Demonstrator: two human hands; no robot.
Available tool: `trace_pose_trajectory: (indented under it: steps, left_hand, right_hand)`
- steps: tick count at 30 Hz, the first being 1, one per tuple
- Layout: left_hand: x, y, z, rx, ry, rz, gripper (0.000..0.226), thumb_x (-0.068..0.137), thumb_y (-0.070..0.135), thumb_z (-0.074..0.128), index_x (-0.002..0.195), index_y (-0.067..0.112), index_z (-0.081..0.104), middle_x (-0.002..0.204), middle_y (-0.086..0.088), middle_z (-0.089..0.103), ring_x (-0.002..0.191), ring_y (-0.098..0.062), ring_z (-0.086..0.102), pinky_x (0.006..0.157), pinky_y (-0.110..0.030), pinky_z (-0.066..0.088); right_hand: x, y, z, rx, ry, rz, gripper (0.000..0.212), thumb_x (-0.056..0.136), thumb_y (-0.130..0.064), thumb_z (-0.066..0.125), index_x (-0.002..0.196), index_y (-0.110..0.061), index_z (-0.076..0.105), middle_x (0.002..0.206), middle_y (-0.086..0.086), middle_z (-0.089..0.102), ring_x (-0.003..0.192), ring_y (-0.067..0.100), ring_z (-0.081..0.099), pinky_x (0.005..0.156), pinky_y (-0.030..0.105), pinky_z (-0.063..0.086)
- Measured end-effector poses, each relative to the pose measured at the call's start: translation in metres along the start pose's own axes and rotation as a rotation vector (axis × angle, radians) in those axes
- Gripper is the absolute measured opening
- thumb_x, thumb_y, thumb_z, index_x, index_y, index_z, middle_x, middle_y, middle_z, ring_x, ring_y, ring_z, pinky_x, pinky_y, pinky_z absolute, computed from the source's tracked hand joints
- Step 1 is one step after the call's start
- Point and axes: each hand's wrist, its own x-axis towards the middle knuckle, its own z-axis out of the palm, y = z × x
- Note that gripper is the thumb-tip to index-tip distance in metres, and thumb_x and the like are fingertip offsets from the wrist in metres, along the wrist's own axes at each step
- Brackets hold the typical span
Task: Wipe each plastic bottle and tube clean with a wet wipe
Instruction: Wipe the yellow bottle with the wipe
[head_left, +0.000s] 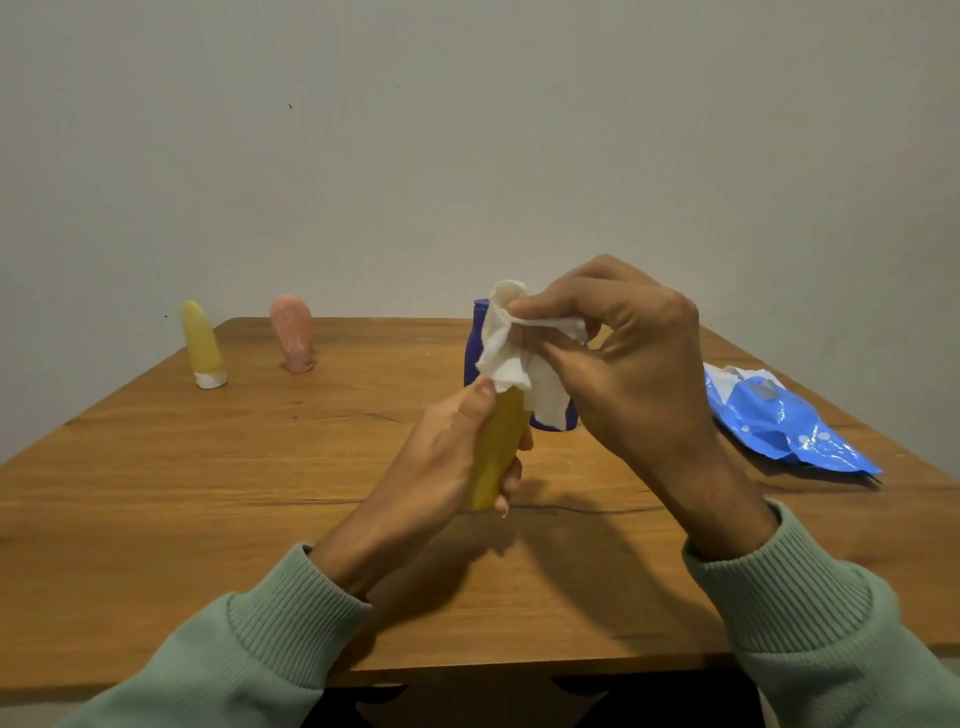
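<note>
At the bottom of the frame 2 green sleeves (249, 649) reach in over the near edge of the wooden table (208, 493). Just above them, at centre frame, the left hand (457, 447) is wrapped around the lower body of a yellow tube (498, 457), thumb against its upper side, holding it tilted and lifted clear of the table top. The right hand (623, 364) pinches a bunched white wet wipe (511, 353) between thumb and fingertips and has it draped over the tube's upper end, so the wipe touches the tube there.

Directly behind the hands a dark blue bottle (471, 353) stands on the table, mostly hidden by the wipe. To the right of centre a blue pack of wipes (779, 421) lies flat near the table's right edge, its flap open. Far back at upper left a second yellow tube (202, 343) stands on its white cap right at the table's left edge, with a pink tube (293, 332) upright beside it near the back edge. Behind everything is a plain wall (467, 130).

By my reading, this tube is mid-wipe, with only its top end covered. Whether the other 3 containers are already clean I cannot tell; none shows obvious dirt.

The bare wood at the left and front gives plenty of room to set this tube down. The second yellow tube sits close to an edge, so reaching for it calls for care
</note>
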Motion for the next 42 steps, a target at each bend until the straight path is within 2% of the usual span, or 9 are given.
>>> trace_pose_trajectory:
  steps: [6, 10, 15, 19, 22, 25, 30, 36, 42]
  left_hand:
    - [0.002, -0.007, -0.001, 0.253, 0.062, 0.146, 0.049, 0.093, 0.059, 0.031, 0.097, 0.019, 0.058, 0.086, -0.012, 0.063, 0.065, -0.018, 0.057, 0.057, -0.035, 0.048]
    - [0.003, -0.010, -0.003, 0.385, 0.097, 0.237, 0.043, 0.091, 0.061, 0.034, 0.090, 0.025, 0.058, 0.071, 0.004, 0.060, 0.061, -0.011, 0.056, 0.054, -0.030, 0.047]
    - [0.004, -0.012, -0.004, 0.473, 0.114, 0.322, 0.027, 0.097, 0.052, 0.032, 0.090, 0.038, 0.055, 0.069, 0.016, 0.057, 0.061, -0.005, 0.054, 0.053, -0.019, 0.045]
    - [0.004, -0.010, -0.003, 0.511, 0.147, 0.332, 0.027, 0.095, 0.048, 0.032, 0.089, 0.034, 0.054, 0.068, 0.008, 0.054, 0.059, -0.003, 0.052, 0.052, -0.017, 0.041]
    - [0.004, -0.011, -0.005, 0.522, 0.174, 0.303, 0.043, 0.094, 0.056, 0.031, 0.090, 0.022, 0.057, 0.069, -0.001, 0.056, 0.058, -0.007, 0.052, 0.052, -0.027, 0.044]
    - [0.002, -0.009, -0.004, 0.354, 0.123, 0.263, 0.060, 0.092, 0.066, 0.031, 0.093, 0.013, 0.060, 0.073, -0.013, 0.060, 0.060, -0.017, 0.056, 0.052, -0.034, 0.047]
    - [0.000, 0.000, 0.000, -0.083, 0.009, 0.055, 0.055, 0.096, 0.054, 0.038, 0.104, 0.003, 0.058, 0.083, -0.014, 0.064, 0.060, -0.023, 0.056, 0.051, -0.033, 0.048]
    - [0.002, 0.003, 0.000, -0.339, -0.089, -0.004, 0.050, 0.095, 0.056, 0.034, 0.109, 0.018, 0.064, 0.084, -0.016, 0.059, 0.059, -0.024, 0.053, 0.053, -0.033, 0.048]
    - [0.002, 0.009, -0.003, -0.511, -0.190, -0.071, 0.057, 0.094, 0.058, 0.030, 0.098, 0.019, 0.073, 0.078, -0.009, 0.057, 0.055, -0.018, 0.049, 0.047, -0.029, 0.046]
  right_hand:
    - [-0.002, -0.008, 0.003, -0.128, 0.055, -0.023, 0.015, 0.077, -0.013, 0.074, 0.091, -0.009, 0.071, 0.086, 0.000, 0.060, 0.072, 0.001, 0.052, 0.068, 0.004, 0.044]
    - [-0.002, -0.011, 0.001, -0.161, 0.117, -0.015, 0.016, 0.076, -0.015, 0.076, 0.088, -0.007, 0.070, 0.086, 0.005, 0.063, 0.072, 0.005, 0.054, 0.071, 0.007, 0.046]
    - [0.000, -0.010, -0.002, -0.201, 0.175, -0.012, 0.016, 0.075, -0.015, 0.076, 0.086, -0.006, 0.069, 0.084, 0.006, 0.063, 0.069, 0.006, 0.053, 0.068, 0.007, 0.046]
    - [-0.004, -0.013, 0.002, -0.195, 0.074, -0.033, 0.014, 0.076, -0.012, 0.076, 0.087, -0.007, 0.069, 0.085, 0.003, 0.059, 0.072, 0.003, 0.051, 0.066, 0.003, 0.043]
    - [-0.006, -0.016, 0.005, -0.172, -0.025, -0.045, 0.014, 0.076, -0.012, 0.075, 0.089, -0.007, 0.071, 0.085, 0.001, 0.060, 0.072, 0.003, 0.052, 0.065, 0.002, 0.041]
    - [-0.002, -0.013, 0.001, -0.130, 0.020, -0.047, 0.015, 0.076, -0.013, 0.075, 0.090, -0.008, 0.072, 0.087, 0.002, 0.063, 0.073, 0.001, 0.053, 0.067, 0.002, 0.041]
    - [0.004, -0.009, -0.007, 0.004, 0.106, 0.019, 0.016, 0.076, -0.017, 0.077, 0.090, -0.018, 0.071, 0.084, -0.005, 0.066, 0.073, 0.001, 0.059, 0.062, 0.009, 0.045]
    - [0.009, -0.004, -0.014, 0.073, -0.038, 0.175, 0.013, 0.073, -0.020, 0.079, 0.083, -0.024, 0.072, 0.082, -0.015, 0.067, 0.073, 0.002, 0.064, 0.060, 0.021, 0.054]
    - [0.010, -0.002, -0.015, 0.022, 0.064, 0.153, 0.015, 0.076, -0.021, 0.076, 0.088, -0.028, 0.069, 0.080, -0.019, 0.063, 0.076, -0.001, 0.063, 0.062, 0.016, 0.053]
